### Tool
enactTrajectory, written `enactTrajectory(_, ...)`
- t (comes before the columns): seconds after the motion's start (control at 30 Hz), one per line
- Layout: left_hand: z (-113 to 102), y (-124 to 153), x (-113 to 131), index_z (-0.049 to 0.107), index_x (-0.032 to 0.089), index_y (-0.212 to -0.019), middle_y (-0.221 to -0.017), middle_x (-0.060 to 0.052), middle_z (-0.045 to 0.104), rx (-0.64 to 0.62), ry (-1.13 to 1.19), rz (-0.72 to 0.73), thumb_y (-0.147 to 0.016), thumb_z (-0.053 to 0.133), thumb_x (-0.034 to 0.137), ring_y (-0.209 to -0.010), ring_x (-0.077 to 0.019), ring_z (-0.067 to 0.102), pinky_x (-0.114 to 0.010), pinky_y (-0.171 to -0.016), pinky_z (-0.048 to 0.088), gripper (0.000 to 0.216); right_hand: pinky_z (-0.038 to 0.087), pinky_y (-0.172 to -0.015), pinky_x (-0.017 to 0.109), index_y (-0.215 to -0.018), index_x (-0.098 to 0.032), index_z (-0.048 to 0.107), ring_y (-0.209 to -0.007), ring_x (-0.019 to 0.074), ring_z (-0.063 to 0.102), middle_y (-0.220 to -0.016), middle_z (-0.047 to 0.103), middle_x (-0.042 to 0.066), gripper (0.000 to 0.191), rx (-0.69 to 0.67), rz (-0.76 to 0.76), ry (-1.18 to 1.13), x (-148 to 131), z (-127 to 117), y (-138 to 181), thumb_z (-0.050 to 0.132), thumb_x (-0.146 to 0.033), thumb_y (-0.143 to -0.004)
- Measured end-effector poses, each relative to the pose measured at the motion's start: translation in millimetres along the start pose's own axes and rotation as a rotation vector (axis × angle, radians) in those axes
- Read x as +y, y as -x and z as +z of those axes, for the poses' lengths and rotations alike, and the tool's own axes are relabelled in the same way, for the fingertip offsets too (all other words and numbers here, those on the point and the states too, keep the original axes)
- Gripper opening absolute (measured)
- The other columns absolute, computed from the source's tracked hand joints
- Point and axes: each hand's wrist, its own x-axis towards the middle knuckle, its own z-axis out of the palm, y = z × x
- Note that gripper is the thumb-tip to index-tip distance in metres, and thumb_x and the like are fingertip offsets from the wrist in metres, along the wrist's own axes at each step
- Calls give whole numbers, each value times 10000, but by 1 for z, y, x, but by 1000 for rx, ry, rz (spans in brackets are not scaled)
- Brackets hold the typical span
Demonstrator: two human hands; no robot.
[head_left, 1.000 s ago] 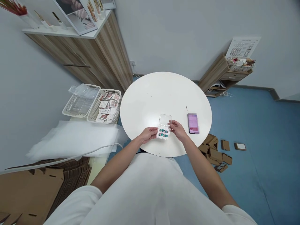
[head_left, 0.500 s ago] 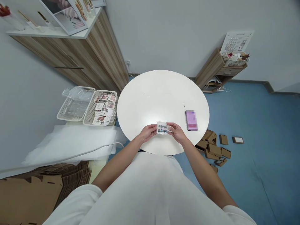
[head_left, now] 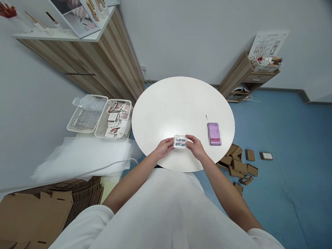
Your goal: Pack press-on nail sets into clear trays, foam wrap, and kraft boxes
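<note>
Perhaps, with both hands [head_left: 165, 148] clamped on the clear plastic case [head_left: 180, 142], an uneven squeeze could jostle the apparent press-on nails [head_left: 178, 140] inside.

The single view looked from the wearer's head, facing forward and steeply down over the white clothing [head_left: 171, 207] at six o'clock to the round table [head_left: 181, 100] at centre. It stood well above the left hand [head_left: 164, 148] and right hand [head_left: 195, 147], perhaps too far off for fine finger detail, and reached the cabinet [head_left: 77, 57] at ten o'clock and shelf unit [head_left: 234, 75] at two.
</note>
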Motion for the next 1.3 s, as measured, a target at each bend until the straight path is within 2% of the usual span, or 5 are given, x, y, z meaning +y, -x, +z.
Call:
enactTrajectory(0.23,1,8,2,577,173,-1024,-1028,-101,607,-14,-132,16,-703,651,356,-872,-154,594,-309,-804,470,377,476,-765,327,-1122,-285,494,-922,174,561,-1240,464,63,576,61,-1,52,-3,-1,-2,677,-269,-576)
enactTrajectory(0.5,3,5,-2,563,127,-980,-790,-69,638,65,-296,38,-598,732,348,-734,-156,610,-355,-774,464,473,480,-793,307,-1144,-299,469,-1008,176,533,-1210,485,49,551,105,23,8,3,-1,-3,666,-342,-630)
enactTrajectory(0.6,3,4,-2,561,124,-978,-777,-61,631,68,-274,42,-595,734,336,-724,-148,605,-356,-779,457,471,497,-775,316,-1109,-284,501,-971,179,556,-1124,541,50,485,111,82,3,6,-1,1,647,-400,-661)
enactTrajectory(0.83,2,5,-2,591,140,-930,-855,-85,634,64,-312,30,-598,718,378,-802,-174,602,-336,-762,458,429,480,-566,277,-833,-200,606,-632,147,592,-765,617,34,297,108,141,269,3,-5,3,669,-410,-633)
enactTrajectory(1.3,-1,-8,4,614,126,-883,-783,-66,636,153,-391,112,-604,716,357,-684,-133,596,-328,-719,493,376,499,-614,280,-798,-151,579,-599,130,586,-674,615,31,288,105,167,264,0,0,-8,687,-341,-610)
